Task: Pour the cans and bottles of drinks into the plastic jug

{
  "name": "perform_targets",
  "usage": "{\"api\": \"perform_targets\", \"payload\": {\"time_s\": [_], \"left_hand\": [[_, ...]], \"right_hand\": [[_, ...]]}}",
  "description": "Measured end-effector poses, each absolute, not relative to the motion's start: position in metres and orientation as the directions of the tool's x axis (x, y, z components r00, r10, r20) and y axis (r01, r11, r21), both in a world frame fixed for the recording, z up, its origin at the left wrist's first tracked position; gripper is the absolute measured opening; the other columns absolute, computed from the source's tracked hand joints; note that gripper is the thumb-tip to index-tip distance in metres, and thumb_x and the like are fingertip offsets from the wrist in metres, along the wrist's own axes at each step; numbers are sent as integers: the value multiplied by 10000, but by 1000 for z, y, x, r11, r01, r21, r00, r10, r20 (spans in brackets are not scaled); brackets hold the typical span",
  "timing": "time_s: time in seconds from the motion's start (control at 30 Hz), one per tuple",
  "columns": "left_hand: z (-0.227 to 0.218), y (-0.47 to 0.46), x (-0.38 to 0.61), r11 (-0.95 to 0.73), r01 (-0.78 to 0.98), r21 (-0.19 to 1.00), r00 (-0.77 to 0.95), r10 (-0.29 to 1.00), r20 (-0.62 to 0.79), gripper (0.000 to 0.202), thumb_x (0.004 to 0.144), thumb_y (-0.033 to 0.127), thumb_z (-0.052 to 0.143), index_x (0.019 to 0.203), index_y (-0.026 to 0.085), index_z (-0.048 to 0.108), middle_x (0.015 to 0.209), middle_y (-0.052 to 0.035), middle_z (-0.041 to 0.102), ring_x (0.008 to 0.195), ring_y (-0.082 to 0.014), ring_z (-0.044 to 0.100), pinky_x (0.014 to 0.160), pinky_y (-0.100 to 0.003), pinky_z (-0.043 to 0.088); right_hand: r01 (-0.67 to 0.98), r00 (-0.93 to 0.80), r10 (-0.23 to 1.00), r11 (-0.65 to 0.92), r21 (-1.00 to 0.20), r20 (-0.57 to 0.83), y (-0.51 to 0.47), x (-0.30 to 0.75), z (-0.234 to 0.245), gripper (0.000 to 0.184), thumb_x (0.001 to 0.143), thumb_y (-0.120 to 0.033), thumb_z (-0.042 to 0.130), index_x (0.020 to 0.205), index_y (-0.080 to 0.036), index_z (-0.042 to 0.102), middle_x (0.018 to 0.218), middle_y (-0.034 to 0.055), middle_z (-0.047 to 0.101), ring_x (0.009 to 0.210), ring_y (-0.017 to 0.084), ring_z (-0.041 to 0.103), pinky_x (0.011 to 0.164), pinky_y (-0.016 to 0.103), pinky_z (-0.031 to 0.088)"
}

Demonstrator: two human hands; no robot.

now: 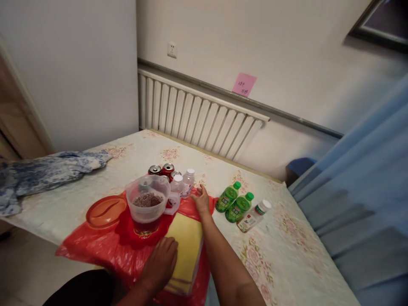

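Note:
My right hand (201, 200) reaches past the red plastic sheet, thumb and fingers apart and nothing in them. Just left of it stands a clear bottle with a white cap (188, 185); I see a gap between them. My left hand (162, 260) rests with slightly bent fingers at the left edge of a yellow packet (186, 242), holding nothing I can see. Beyond it, a clear plastic pitcher (148, 193) with dark, foamy liquid stands on a red scalloped dish (127, 231). Beside the pitcher lies an orange lid (106, 212). Another white-capped bottle (177, 185) is partly hidden behind the pitcher handle.
Several drink cans (168, 169) stand behind the pitcher. Two green bottles (227, 197) and a white-capped bottle (254, 216) are at the right on the flowered tablecloth (255, 259). Blue-patterned fabric (57, 172) lies at the left. A radiator (197, 114) lines the wall; a blue curtain (366, 191) hangs right.

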State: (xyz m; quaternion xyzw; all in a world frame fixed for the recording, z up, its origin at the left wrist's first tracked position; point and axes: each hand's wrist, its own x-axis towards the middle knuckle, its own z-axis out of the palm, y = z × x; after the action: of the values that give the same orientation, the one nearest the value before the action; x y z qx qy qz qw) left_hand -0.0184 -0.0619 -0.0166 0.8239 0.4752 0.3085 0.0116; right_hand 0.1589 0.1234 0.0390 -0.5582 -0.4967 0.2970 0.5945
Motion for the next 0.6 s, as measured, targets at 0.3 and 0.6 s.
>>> {"api": "perform_targets", "payload": {"time_s": [0.3, 0.6], "left_hand": [[-20, -53, -20, -556, 776, 298, 376, 787, 489, 200, 960, 205, 431, 1007, 205, 625, 1062, -86, 647, 1016, -254, 588, 908, -416, 486], [-17, -50, -20, -556, 781, 285, 390, 790, 473, 214, 957, 239, 424, 1001, 204, 630, 1054, -92, 655, 1007, -258, 593, 923, -422, 477]], "right_hand": [[282, 646, 725, 61, -957, 237, 3, 260, 13, 444, 637, -311, 710, 1051, -167, 642, 908, 62, 741, 831, 214, 715, 767, 311, 571], [382, 832, 473, -108, -918, 291, -23, 370, 35, 822, 529, -426, 773, 1252, -124, 526, 1300, 213, 580, 1109, 316, 602, 908, 380, 482]]}}
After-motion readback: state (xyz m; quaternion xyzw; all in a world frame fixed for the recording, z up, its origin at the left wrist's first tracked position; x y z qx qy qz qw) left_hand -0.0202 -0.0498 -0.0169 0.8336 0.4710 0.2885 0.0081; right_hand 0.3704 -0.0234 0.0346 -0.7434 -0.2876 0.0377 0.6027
